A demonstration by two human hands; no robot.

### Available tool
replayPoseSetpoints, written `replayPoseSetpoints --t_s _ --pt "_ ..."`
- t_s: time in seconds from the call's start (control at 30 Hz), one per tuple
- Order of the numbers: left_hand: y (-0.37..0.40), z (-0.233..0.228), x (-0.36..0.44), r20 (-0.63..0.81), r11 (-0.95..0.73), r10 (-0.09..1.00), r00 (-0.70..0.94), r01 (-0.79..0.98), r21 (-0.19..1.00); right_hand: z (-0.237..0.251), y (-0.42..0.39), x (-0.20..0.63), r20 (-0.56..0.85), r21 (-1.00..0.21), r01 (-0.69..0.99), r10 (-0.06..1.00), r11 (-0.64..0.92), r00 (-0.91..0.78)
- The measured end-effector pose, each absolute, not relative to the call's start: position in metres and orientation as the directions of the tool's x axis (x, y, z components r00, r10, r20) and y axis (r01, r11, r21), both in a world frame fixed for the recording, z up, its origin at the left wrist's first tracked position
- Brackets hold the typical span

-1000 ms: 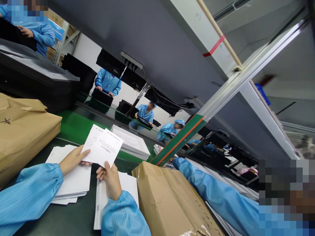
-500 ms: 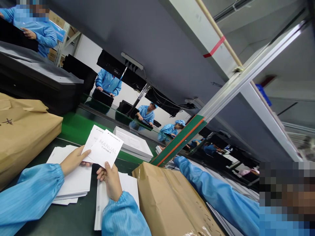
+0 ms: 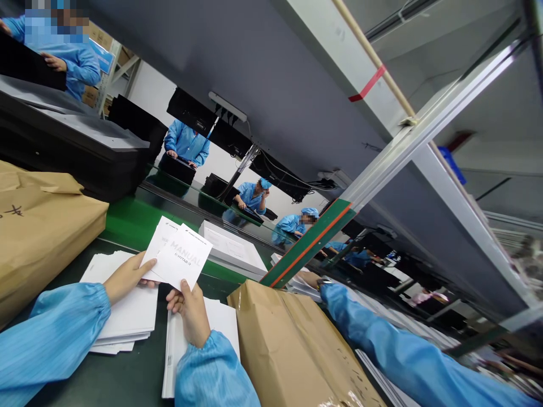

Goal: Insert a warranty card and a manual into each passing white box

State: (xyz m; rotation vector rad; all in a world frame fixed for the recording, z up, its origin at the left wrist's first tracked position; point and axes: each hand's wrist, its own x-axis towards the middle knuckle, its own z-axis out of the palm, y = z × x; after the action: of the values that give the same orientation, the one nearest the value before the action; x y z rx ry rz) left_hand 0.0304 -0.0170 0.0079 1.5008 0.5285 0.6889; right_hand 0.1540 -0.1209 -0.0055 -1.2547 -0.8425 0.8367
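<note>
My left hand [image 3: 132,275] pinches a white printed leaflet [image 3: 158,239] by its lower left edge, thumb on top. A white manual [image 3: 189,259], marked "MANUAL" on its cover, overlaps the leaflet's right part. Its lower corner is gripped by my right hand [image 3: 192,311], between thumb and curled fingers. Beneath my left hand lies an uneven stack of white booklets [image 3: 123,319] on the dark green bench. A second white stack [image 3: 224,325] sits under my right hand, partly hidden by the hand and sleeve.
Brown paper packages stand at the left [image 3: 46,226] and right [image 3: 297,345]. White boxes [image 3: 231,249] rest on the green strip ahead. A green-and-white post [image 3: 309,243] rises at the right. Beside it a co-worker's blue sleeve [image 3: 394,339] reaches in. Other people work beyond the glass.
Both my hands and the papers hold almost still. At the right, the co-worker's arm has shifted rightward, and its hand now shows by the post. A distant worker has raised a hand to the head.
</note>
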Motion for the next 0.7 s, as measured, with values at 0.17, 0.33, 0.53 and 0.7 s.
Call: replayPoseSetpoints --t_s 0.17,0.33,0.53,0.7 --pt "-0.0169 0.0071 0.0313 0.100 -0.056 0.693 0.714 -0.085 0.995 -0.0051 -0.1212 0.1539 0.074 -0.991 -0.070 0.888 0.118 0.453" --pt "-0.0157 0.0066 0.0328 0.093 -0.040 0.690 0.718 -0.090 0.995 -0.0056 -0.1214 0.1545 0.076 -0.990 -0.073 0.892 0.120 0.445" --pt "-0.0159 0.0058 0.0317 0.071 -0.038 0.700 0.710 -0.063 0.997 -0.0078 -0.1206 0.1554 0.082 -0.989 -0.074 0.892 0.128 0.444" --pt "-0.0166 0.0082 0.0320 0.070 -0.040 0.708 0.703 -0.059 0.997 -0.0085 -0.1203 0.1559 0.081 -0.989 -0.075 0.893 0.127 0.443"
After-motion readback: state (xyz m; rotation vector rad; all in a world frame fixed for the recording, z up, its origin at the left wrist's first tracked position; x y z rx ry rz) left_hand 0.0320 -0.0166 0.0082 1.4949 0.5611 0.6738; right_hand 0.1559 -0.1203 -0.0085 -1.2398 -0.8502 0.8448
